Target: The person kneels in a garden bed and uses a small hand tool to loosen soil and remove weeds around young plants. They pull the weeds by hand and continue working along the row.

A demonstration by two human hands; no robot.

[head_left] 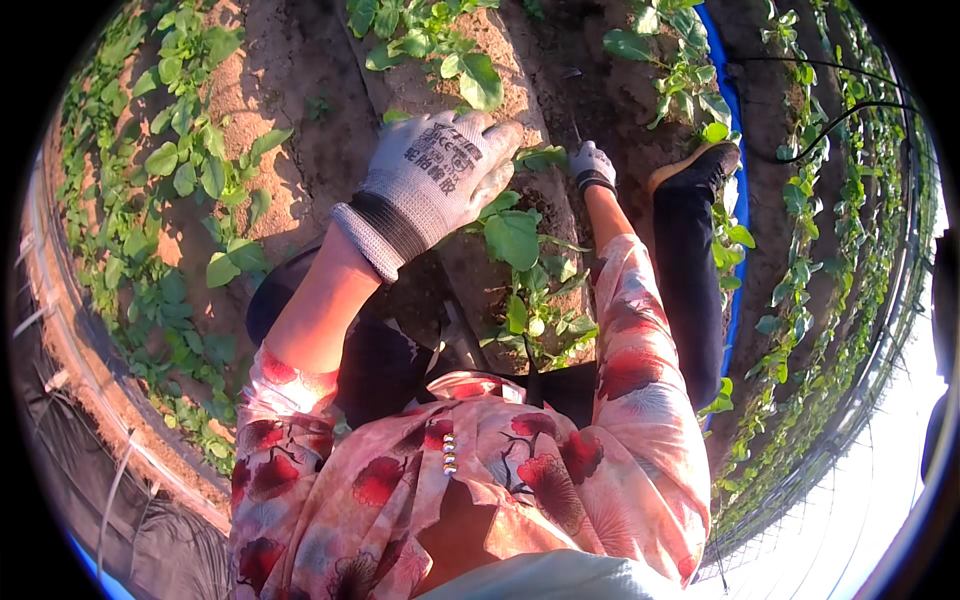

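Observation:
My left hand [440, 170], in a grey knit glove with a dark cuff, is raised over the plant row, large in view. Its fingers curl inward, and what they hold, if anything, is hidden. Broad green leaves [512, 238] of a young plant spread just below it. Farther right, my right hand [592, 166], gloved alike, is closed low by the soil ridge. From it a thin metal tool [576, 130] points away; its handle is hidden in my fist, and its far end is hard to make out. A leaf [541, 158] lies between the two hands.
Leafy rows run at left [180, 150] and right [800, 300] with bare soil furrows between. A blue hose-like strip [741, 200] runs beside my dark shoe [706, 168]. Black thin tubes [830, 125] cross at the upper right. My bent legs flank the middle row.

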